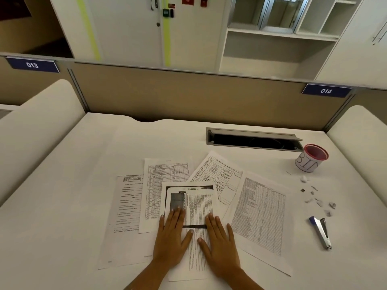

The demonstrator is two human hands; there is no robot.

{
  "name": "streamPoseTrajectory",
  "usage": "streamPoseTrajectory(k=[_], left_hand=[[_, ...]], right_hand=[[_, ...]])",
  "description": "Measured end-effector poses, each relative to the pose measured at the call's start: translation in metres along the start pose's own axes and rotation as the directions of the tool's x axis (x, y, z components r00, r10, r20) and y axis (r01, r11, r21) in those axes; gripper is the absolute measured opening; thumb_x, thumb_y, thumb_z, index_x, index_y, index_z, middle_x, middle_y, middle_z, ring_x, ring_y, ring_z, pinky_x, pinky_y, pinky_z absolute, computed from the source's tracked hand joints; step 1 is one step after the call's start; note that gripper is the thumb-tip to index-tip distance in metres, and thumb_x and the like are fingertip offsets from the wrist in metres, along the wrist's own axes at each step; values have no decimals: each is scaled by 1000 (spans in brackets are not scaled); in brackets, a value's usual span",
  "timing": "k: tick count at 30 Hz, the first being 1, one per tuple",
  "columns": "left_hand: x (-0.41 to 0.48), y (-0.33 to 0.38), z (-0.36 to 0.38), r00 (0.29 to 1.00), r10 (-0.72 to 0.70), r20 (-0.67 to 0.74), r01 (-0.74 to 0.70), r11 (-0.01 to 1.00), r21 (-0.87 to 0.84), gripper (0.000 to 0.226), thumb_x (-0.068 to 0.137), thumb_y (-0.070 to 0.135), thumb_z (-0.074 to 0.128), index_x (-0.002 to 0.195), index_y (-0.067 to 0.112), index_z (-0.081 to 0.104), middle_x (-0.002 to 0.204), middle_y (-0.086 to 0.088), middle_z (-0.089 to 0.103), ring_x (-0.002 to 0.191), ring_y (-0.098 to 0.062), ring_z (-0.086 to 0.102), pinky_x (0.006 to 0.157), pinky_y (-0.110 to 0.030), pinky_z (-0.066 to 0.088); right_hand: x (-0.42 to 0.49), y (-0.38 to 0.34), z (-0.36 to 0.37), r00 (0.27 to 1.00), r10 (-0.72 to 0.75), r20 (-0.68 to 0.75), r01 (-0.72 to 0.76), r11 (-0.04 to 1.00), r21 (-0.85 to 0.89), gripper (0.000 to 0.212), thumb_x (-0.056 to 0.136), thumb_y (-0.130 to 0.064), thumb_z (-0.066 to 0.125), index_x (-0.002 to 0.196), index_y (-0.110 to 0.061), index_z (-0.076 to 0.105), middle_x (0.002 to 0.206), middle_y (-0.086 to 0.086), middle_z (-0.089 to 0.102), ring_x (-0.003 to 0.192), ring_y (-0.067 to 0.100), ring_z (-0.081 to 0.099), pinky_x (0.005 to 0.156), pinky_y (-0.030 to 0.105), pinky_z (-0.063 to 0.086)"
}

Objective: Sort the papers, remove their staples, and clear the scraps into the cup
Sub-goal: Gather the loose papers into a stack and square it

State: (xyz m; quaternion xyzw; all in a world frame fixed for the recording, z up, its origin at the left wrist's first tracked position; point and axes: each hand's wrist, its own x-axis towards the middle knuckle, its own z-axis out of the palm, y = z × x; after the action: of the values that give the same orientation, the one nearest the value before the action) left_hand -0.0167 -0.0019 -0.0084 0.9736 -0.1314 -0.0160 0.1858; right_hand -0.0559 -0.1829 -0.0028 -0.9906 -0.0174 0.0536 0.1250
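Several printed sheets lie fanned out on the white desk (83,164). The top sheet (199,208), dense with text and a dark block, sits in the middle. My left hand (170,241) and my right hand (221,245) lie flat on it side by side, fingers straight, holding nothing. A form sheet (127,206) lies at the far left, a table sheet (165,174) behind it, and another table sheet (259,216) to the right. A cup (312,159) with a red rim and handwritten letters stands at the back right. Small paper scraps (316,197) are scattered in front of it.
A blue and silver stapler (321,232) lies on the desk to the right of the papers. An open cable tray (253,139) is set into the desk at the back. Beige partitions close in the back and both sides.
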Motion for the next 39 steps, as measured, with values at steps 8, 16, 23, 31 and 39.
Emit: streamPoseTrajectory(k=[8,16,23,31,39], left_hand=[[-15,15,-10,989,-123,-80,117,991,-71,83,88,69,28,148,12,26,155,-7,23,145,-26,12,117,-45,-3],[-6,15,-18,893,-447,58,450,874,-183,112,73,69,57,149,13,-2,158,-12,-4,144,-33,1,116,-43,11],[4,17,-34,853,-517,67,516,817,-257,122,58,59,78,149,12,13,155,-13,13,133,-36,21,107,-45,31],[2,26,-46,820,-568,74,569,793,-219,127,50,56,84,146,9,16,147,-18,23,126,-37,36,100,-43,41],[-6,17,-53,843,-533,73,439,603,-666,75,74,18,79,135,14,36,124,-12,59,108,-32,58,86,-43,48]], right_hand=[[-11,16,-18,992,75,-101,-60,987,147,80,89,-70,25,149,-30,-10,156,-17,-16,144,8,-17,115,33,-18],[-24,84,-34,978,208,32,-210,962,174,106,63,-93,10,139,-29,-28,152,-12,-26,139,8,-26,115,35,-13],[-27,82,-37,979,200,39,-203,949,240,101,65,-92,9,144,-32,-9,155,-15,-6,142,3,-8,118,32,-5],[-33,69,-43,971,236,27,-235,939,249,98,69,-88,7,149,-31,13,156,-13,17,144,6,11,116,28,4],[-31,56,-74,948,317,1,-280,835,473,81,88,3,49,143,-46,12,149,-3,38,131,23,44,108,41,36]])
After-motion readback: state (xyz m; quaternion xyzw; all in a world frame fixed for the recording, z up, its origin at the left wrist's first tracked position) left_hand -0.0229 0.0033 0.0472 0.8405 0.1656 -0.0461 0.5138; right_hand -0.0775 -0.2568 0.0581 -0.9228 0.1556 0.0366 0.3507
